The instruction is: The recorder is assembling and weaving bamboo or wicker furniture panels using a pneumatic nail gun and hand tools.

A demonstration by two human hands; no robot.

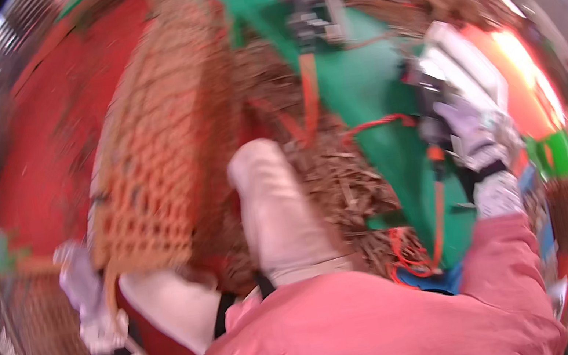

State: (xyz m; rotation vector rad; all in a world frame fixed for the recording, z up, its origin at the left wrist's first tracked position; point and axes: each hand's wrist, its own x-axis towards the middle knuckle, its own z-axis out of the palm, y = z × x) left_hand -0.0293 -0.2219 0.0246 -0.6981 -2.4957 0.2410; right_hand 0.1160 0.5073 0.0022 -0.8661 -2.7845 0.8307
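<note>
My left hand (81,287), in a pale purple glove, is beside the near left corner of a long orange mesh crate (150,176). Blur hides whether its fingers close on the rim. On the right, my right hand (470,125), also gloved, is at a black tool (430,102) with an orange hose hanging from its lower end. Its fingers reach onto the tool's dark body and seem to close round it. White box-like parts (466,63) are just beyond that hand. Motion smears the finer shapes.
A green board (364,75) runs down the middle right, with a second black tool (311,17) and its orange strap at the far end. Brown scraps (343,175) litter the floor beside my leg. Red surface (68,130) lies left; a coiled orange hose (404,255) is near my right side.
</note>
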